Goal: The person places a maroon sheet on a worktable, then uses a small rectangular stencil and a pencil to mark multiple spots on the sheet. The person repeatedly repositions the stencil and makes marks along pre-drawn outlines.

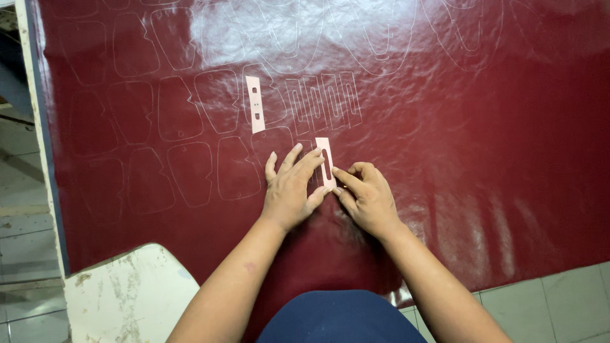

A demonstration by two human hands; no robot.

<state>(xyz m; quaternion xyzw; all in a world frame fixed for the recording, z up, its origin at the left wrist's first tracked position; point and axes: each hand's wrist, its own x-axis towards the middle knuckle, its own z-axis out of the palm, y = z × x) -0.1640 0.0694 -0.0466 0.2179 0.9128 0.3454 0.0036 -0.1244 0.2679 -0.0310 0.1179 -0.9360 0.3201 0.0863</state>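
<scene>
**Me:** Pinkish card, that's the slotted template (325, 162) under my fingers. It's a narrow strip with one long slot cut down its middle, lying flat on the dark red leather sheet (483, 165) just below the row of thin rectangles already traced there.

**Other:** how are you holding it?

**Me:** left hand (292, 189) is flat on the leather, fingers spread a bit, with the fingertips (314, 159) pressing down on the left edge of the strip. Right hand (365, 195) is curled in from the other side, index finger and thumb meeting at the lower right edge of the strip. Can't tell if there's a pen pinched in there, it's too small to see.

**Other:** what else is on the sheet?

**Me:** a second template (255, 104), same pale card but with two little holes, sits up and to the left, well apart from my hands. Loads of traced outlines (190, 171) of rounded panel shapes fill the left and top of the leather, and there's glare near the top. The sheet hangs over the table edge toward me. White scuffed stool (127, 292) at lower left, tiled floor (553, 298) at lower right.
</scene>
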